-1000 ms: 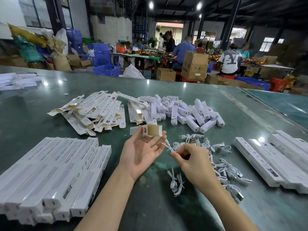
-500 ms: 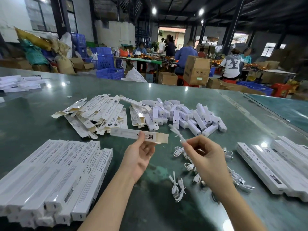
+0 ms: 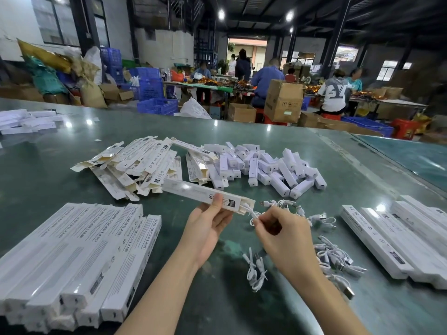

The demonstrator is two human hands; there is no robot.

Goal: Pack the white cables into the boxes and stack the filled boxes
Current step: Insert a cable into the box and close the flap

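My left hand (image 3: 208, 226) grips a long white box (image 3: 193, 192) near its open right end, holding it level above the table. My right hand (image 3: 283, 235) pinches a coiled white cable (image 3: 251, 212) whose tip is inside the box's open end. More white cables (image 3: 331, 257) lie loose on the table to the right of my right hand, and one bundled cable (image 3: 255, 268) lies between my forearms. A stack of filled boxes (image 3: 79, 257) sits at the near left, and another row of boxes (image 3: 401, 238) lies at the right.
A heap of flat unfolded cartons (image 3: 135, 165) and a pile of small white lamp units (image 3: 266, 165) lie on the green table (image 3: 48, 180) beyond my hands. More white boxes (image 3: 26, 120) sit far left. People work at tables behind, among cardboard boxes and blue crates.
My left hand turned the box level and brought it toward the right hand. My right hand lifted a cable from the pile and moved its end into the box's open end.
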